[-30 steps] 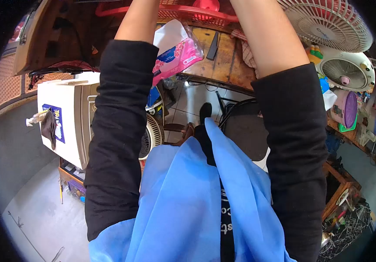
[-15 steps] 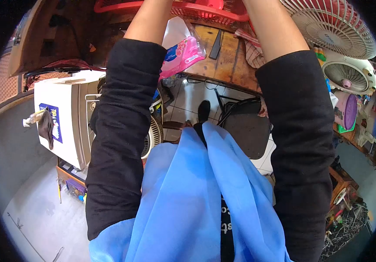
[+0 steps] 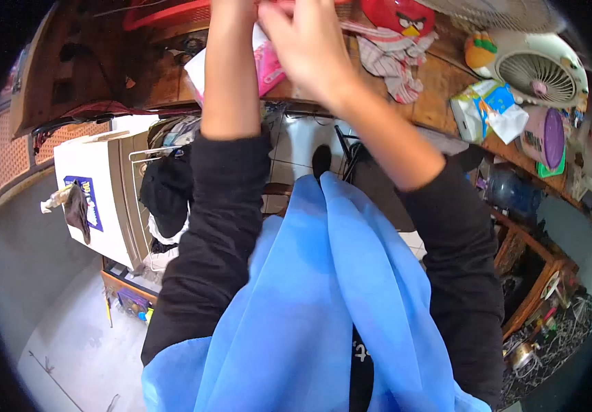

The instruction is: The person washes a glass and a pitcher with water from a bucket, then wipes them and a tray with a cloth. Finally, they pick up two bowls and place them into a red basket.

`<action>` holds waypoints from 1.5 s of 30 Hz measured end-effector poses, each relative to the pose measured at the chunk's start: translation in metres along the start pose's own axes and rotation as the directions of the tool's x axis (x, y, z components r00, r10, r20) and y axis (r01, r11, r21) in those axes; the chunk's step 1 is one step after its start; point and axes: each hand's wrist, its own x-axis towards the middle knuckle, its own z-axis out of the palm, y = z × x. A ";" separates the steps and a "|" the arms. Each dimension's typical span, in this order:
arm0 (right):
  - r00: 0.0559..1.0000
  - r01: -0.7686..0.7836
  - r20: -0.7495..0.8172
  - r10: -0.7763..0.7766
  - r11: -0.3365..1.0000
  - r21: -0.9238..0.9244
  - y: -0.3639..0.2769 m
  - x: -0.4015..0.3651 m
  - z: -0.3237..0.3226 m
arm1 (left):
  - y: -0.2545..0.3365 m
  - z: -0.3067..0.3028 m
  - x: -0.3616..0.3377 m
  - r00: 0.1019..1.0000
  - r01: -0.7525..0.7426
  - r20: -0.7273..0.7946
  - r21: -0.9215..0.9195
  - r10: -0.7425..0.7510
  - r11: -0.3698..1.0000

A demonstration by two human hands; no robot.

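Observation:
My left hand (image 3: 235, 9) is at the top edge, in front of the red plastic basket (image 3: 165, 19); its fingers are out of frame. Close beside it, my right hand (image 3: 308, 51) is somewhat blurred. Its thumb stands apart from the other fingers, whose tips are cut off, and nothing shows in its grip. Partly behind my left forearm lies a pink and white plastic packet (image 3: 267, 67) on the wooden table (image 3: 440, 103).
Right of my hands are a striped cloth (image 3: 392, 62), a red Angry Birds item (image 3: 399, 15) and a white fan (image 3: 536, 75). A tissue pack (image 3: 492, 110) and a purple-lidded tub (image 3: 547, 137) sit near the table edge. A white cabinet (image 3: 80, 199) stands left.
My right forearm has swung left, bringing my right hand into view near the left one. The view has shifted, and the red Angry Birds item and tissue pack now show.

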 end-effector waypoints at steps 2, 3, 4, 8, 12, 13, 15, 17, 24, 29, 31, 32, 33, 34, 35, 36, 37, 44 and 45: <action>0.907 -0.240 0.403 0.126 0.939 0.248 0.036 -0.040 -0.036 | -0.021 -0.009 -0.034 0.939 -0.239 -0.236 0.072 0.249 0.968; 0.893 -0.329 0.416 0.170 0.879 0.346 0.043 -0.055 -0.055 | -0.024 -0.010 -0.064 0.935 -0.293 -0.260 -0.178 0.242 0.939; 0.818 -0.490 0.492 0.298 0.809 0.324 0.043 -0.064 -0.081 | -0.022 -0.006 -0.093 0.919 -0.287 -0.344 -0.248 0.192 0.925; 0.566 -0.815 0.572 0.593 0.508 0.279 0.077 -0.111 -0.167 | -0.065 0.006 -0.181 0.935 -0.258 -0.281 -0.119 0.217 0.959; 0.480 -0.877 0.560 0.675 0.397 0.272 0.087 -0.141 -0.241 | -0.070 0.027 -0.243 0.988 0.081 -0.117 -0.130 -0.097 0.988; 0.480 -0.877 0.551 0.682 0.382 0.291 0.085 -0.148 -0.258 | -0.067 0.032 -0.256 0.987 0.117 -0.089 -0.162 -0.132 0.980; 0.480 -0.877 0.572 0.666 0.372 0.303 0.084 -0.163 -0.287 | -0.059 0.042 -0.279 0.973 0.219 -0.023 -0.213 -0.229 0.952; 0.480 -0.877 0.616 0.625 0.337 0.341 0.089 -0.178 -0.312 | -0.054 0.052 -0.310 0.960 0.266 -0.027 -0.228 -0.279 0.937; 0.320 -0.931 0.824 0.468 0.318 0.181 0.101 -0.227 -0.365 | -0.037 0.051 -0.451 0.845 0.400 -0.173 -0.423 -0.506 0.813; 0.154 -0.925 0.939 0.306 0.378 0.028 0.075 -0.256 -0.358 | 0.004 -0.009 -0.533 0.832 0.395 -0.206 -0.430 -0.514 0.812; 0.061 -0.910 0.973 0.223 0.413 -0.037 0.059 -0.273 -0.349 | 0.016 -0.033 -0.569 0.792 0.359 -0.275 -0.512 -0.545 0.780; 0.026 -0.898 0.984 0.178 0.437 -0.056 0.047 -0.281 -0.345 | 0.020 -0.044 -0.589 0.771 0.323 -0.321 -0.546 -0.549 0.773; 0.000 -0.890 0.991 0.133 0.452 -0.061 0.033 -0.289 -0.343 | 0.023 -0.053 -0.609 0.752 0.283 -0.362 -0.577 -0.551 0.766; -0.046 -0.859 0.995 0.084 0.505 -0.082 0.019 -0.298 -0.341 | 0.026 -0.060 -0.630 0.732 0.245 -0.416 -0.578 -0.539 0.778; -0.091 -0.822 0.995 0.040 0.560 -0.098 0.005 -0.308 -0.341 | 0.027 -0.067 -0.652 0.719 0.196 -0.459 -0.586 -0.522 0.786; -0.131 -0.816 0.991 0.010 0.567 -0.113 -0.010 -0.320 -0.341 | 0.031 -0.072 -0.675 0.694 0.167 -0.494 -0.596 -0.523 0.785; -0.171 -0.805 0.985 -0.016 0.578 -0.131 -0.020 -0.334 -0.340 | 0.035 -0.076 -0.696 0.666 0.131 -0.532 -0.607 -0.523 0.784; -0.506 -0.603 0.853 -0.130 0.760 -0.242 -0.105 -0.497 -0.362 | 0.059 -0.112 -0.897 0.373 -0.118 -0.786 -0.567 -0.493 0.815; -0.524 -0.545 0.841 -0.136 0.812 -0.208 -0.118 -0.523 -0.367 | 0.061 -0.115 -0.927 0.332 -0.149 -0.807 -0.556 -0.488 0.818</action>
